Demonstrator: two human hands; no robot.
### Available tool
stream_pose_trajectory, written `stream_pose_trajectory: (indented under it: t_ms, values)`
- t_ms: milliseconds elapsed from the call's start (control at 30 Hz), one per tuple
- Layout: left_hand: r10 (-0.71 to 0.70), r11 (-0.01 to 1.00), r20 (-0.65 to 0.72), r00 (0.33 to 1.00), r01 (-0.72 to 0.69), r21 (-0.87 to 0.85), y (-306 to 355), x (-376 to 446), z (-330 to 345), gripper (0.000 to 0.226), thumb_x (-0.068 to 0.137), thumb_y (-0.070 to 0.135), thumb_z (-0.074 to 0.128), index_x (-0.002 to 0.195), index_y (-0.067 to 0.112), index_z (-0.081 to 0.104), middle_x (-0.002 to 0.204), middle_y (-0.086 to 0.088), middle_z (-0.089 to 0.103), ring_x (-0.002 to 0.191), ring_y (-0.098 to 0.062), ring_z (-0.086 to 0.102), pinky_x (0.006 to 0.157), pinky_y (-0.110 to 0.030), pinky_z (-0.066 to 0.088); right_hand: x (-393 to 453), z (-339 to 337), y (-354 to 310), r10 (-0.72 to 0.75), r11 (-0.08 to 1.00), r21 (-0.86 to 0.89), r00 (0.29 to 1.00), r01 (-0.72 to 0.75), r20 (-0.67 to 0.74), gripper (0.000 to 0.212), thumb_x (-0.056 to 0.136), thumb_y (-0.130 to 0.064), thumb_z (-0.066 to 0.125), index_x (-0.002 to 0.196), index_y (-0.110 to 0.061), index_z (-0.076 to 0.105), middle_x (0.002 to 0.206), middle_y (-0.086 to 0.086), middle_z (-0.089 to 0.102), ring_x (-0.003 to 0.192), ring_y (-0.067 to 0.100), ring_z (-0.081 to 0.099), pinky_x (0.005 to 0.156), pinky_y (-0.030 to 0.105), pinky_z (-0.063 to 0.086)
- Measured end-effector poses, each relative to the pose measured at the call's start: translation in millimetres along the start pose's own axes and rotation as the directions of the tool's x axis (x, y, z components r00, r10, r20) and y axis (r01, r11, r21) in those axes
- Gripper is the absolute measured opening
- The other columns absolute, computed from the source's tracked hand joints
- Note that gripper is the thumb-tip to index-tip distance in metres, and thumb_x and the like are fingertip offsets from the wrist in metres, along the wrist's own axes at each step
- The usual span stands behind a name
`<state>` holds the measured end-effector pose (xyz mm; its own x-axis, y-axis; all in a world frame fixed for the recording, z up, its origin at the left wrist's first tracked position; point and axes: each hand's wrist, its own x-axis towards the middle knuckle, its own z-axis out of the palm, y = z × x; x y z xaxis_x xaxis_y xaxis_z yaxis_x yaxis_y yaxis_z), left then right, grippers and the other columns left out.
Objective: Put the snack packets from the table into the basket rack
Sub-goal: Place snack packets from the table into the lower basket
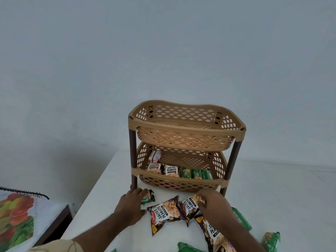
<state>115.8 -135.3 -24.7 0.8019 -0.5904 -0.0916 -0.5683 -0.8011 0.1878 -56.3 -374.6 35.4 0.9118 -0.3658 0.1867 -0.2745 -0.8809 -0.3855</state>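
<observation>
A tan two-tier basket rack (187, 124) with brown legs stands on the white table (101, 197). Its lower basket (180, 182) holds two salted-peanut packets (171, 170), a red-and-white packet (155, 156) and three green packets (197, 174); the upper basket looks empty. My left hand (130, 204) rests on a small green packet (149, 197) by the rack's front left leg. My right hand (212, 206) grips a salted-peanut packet (189, 206) at its top edge. Another peanut packet (163, 214) lies between my hands, and a third (212, 233) lies under my right forearm.
More green packets lie at the right (241, 219), far right (271, 240) and bottom edge (189, 249). A lower side table with a fruit-print cloth (16, 217) and a black wire rack edge stands at the left. A plain wall rises behind the rack.
</observation>
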Motion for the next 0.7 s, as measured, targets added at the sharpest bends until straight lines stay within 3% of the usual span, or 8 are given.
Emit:
stream_pose_trajectory:
  t_ms: [167,300,500,633,700]
  values:
    - [-0.006,1.000,0.016,1.000,0.006,-0.011,-0.5,-3.0,3.0,0.065,0.089,0.042,0.063,0.148,0.033,0.036,0.141,0.001,0.048,0.126,-0.019,0.049,0.101,-0.032,0.044,2.5,12.3,-12.9,-0.108,0.993,-0.024,0.985,0.113,0.135,0.042,0.091,-0.031,0.059,0.133,-0.029,0.056,0.135,-0.008,0.058,0.122,0.014,0.051,0.101,0.029,0.042]
    - [-0.036,0.998,0.010,0.999,0.037,-0.058,-7.5,-12.0,8.1,0.065,0.089,0.044,0.061,0.148,0.033,0.037,0.134,0.001,0.051,0.121,-0.018,0.051,0.096,-0.030,0.047,8.1,25.3,-34.0,-0.276,0.954,-0.028,0.915,0.297,0.294,0.056,0.086,-0.025,0.061,0.140,-0.026,0.048,0.140,-0.002,0.051,0.131,0.020,0.044,0.107,0.033,0.036]
    - [-0.078,0.992,-0.010,0.997,0.077,-0.100,-19.7,-25.2,12.4,0.062,0.088,0.044,0.063,0.145,0.036,0.041,0.127,0.001,0.055,0.116,-0.018,0.054,0.091,-0.029,0.049,19.0,58.0,-57.0,-0.304,0.901,-0.129,0.814,0.414,0.494,0.080,0.090,-0.015,0.063,0.156,-0.026,0.017,0.164,0.001,0.014,0.151,0.021,0.008,0.120,0.044,0.014]
    - [-0.102,0.984,-0.045,0.994,0.094,-0.153,-24.4,-30.8,13.1,0.059,0.088,0.043,0.063,0.143,0.035,0.045,0.125,0.001,0.057,0.113,-0.018,0.057,0.089,-0.028,0.050,29.1,73.9,-68.2,-0.296,0.847,-0.249,0.805,0.470,0.514,0.082,0.089,-0.007,0.061,0.155,-0.022,0.016,0.164,0.006,0.016,0.152,0.026,0.005,0.120,0.048,0.010]
    - [-0.113,0.979,-0.053,0.992,0.102,-0.178,-25.2,-32.2,15.2,0.061,0.088,0.043,0.064,0.145,0.035,0.044,0.126,0.002,0.057,0.113,-0.016,0.057,0.088,-0.025,0.050,29.4,81.9,-69.3,-0.282,0.828,-0.288,0.801,0.481,0.528,0.078,0.087,-0.004,0.058,0.154,-0.020,0.021,0.159,0.010,0.026,0.149,0.030,0.014,0.119,0.051,0.013]
